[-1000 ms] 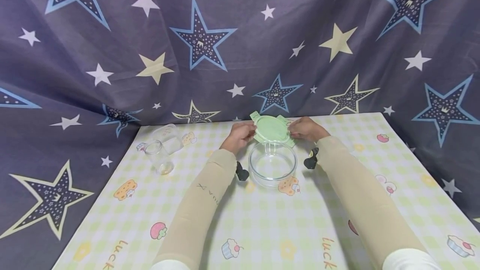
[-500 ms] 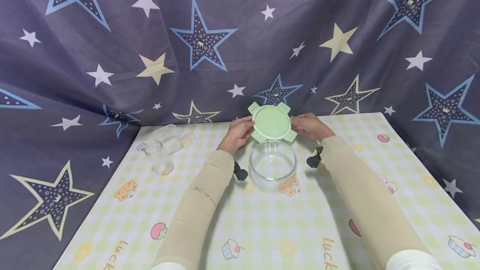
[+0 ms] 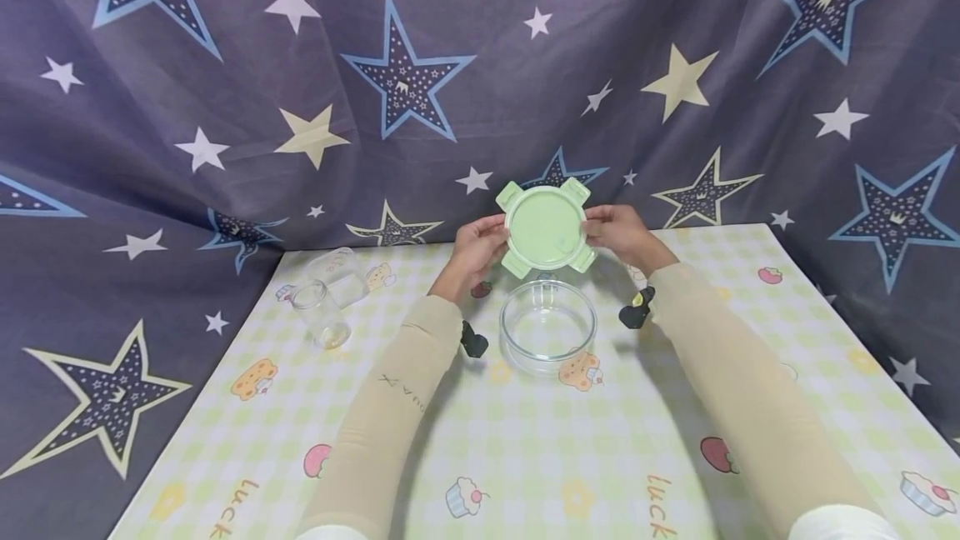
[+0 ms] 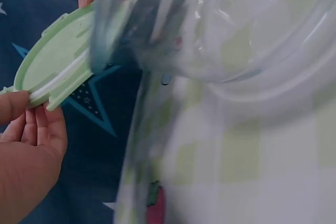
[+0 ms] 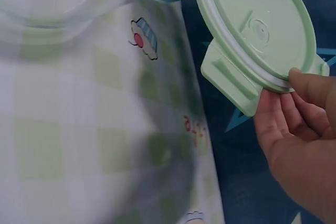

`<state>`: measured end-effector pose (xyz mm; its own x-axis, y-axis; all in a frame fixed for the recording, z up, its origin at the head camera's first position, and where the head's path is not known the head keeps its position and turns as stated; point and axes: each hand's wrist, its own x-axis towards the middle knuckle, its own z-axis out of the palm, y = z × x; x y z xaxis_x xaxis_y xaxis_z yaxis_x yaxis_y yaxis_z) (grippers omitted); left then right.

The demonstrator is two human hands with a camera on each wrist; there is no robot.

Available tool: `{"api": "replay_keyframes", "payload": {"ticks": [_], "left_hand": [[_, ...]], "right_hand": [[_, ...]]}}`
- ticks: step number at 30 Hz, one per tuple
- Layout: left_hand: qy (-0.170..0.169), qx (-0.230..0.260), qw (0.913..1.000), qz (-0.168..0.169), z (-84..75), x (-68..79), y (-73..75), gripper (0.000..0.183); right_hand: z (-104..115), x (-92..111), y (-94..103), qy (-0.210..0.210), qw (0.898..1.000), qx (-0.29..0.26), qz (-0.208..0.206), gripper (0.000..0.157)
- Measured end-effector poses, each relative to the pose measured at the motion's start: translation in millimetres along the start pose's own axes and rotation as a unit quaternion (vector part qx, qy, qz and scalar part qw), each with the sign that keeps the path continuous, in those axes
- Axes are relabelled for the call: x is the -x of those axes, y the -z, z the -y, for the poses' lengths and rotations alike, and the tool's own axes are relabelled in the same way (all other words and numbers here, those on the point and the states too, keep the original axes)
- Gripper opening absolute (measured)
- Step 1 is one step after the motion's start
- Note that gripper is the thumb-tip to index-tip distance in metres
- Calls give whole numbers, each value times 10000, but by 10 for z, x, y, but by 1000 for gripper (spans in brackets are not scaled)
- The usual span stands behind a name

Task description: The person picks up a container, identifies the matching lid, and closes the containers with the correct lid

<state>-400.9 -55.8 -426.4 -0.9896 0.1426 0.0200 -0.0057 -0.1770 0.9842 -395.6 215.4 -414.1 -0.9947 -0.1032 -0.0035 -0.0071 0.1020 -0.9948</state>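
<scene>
A round pale-green container lid [image 3: 546, 227] with several side clips is held up, tilted, beyond the glass bowl. My left hand [image 3: 478, 248] pinches its left edge, thumb on the near face and fingers behind. On the opposite edge my right hand [image 3: 619, 232] grips the lid the same way, as the right wrist view shows with the thumb on the lid [image 5: 262, 30]. A white sealing ring runs round the lid's inner face. Just nearer to me, the round clear glass bowl [image 3: 547, 357] stands upright on the table, uncovered.
At the back left of the table [image 3: 525, 448] stand a clear jar [image 3: 320, 315] and a clear plastic box [image 3: 343, 283], close together. A dark star-patterned curtain [image 3: 450, 40] hangs right behind the table's far edge.
Both hands have lifted the lid from low behind the bowl, upward and away, and tipped it so its face turns toward me. The bowl stays in place.
</scene>
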Motion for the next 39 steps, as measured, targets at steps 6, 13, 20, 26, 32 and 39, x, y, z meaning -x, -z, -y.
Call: {"api": "replay_keyframes", "payload": {"ticks": [6,13,20,26,32,39], "left_hand": [[-317,-534,9980,-67,-116,18,-4,36],[-717,-993,9924,-136,-203,102,49,34],[-1078,-1405,9840,192,-243,210,186,27],[-1618,-2185,9593,762,-265,286,289,19],[-1897,-2335,9469,1135,-272,366,299,20],[-2310,-2250,9391,1184,-250,427,255,18]], "right_hand": [[135,85,8,340,9993,127,-48,36],[269,229,-15,836,9951,532,27,35],[302,337,37,1176,9851,1230,233,31],[288,390,93,1216,9828,1327,421,30],[282,427,123,1259,9811,1347,590,26],[348,474,156,1341,9746,1627,749,28]]}}
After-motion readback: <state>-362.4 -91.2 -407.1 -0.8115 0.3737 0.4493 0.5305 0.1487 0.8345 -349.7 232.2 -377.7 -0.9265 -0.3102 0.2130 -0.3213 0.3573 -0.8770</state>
